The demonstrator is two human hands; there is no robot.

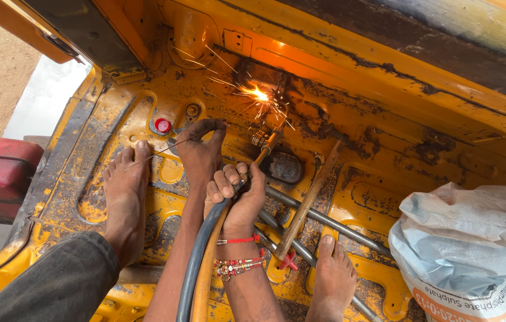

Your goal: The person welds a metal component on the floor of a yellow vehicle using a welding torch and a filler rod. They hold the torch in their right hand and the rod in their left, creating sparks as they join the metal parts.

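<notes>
The right hand (238, 188) is gripping the gas torch (265, 146) with fingers closed, aiming its flame at the sparking spot (257, 93) on the rusty yellow floor panel (384, 149), while the left hand (201, 152) is pinching a thin filler rod (157, 150), keeping it ready nearby.

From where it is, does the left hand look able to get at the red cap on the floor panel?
Probably yes. The left hand sits just right of the red cap with only bare yellow floor between them. It is pinching a thin wire rod, though, so its fingers are not free.
</notes>
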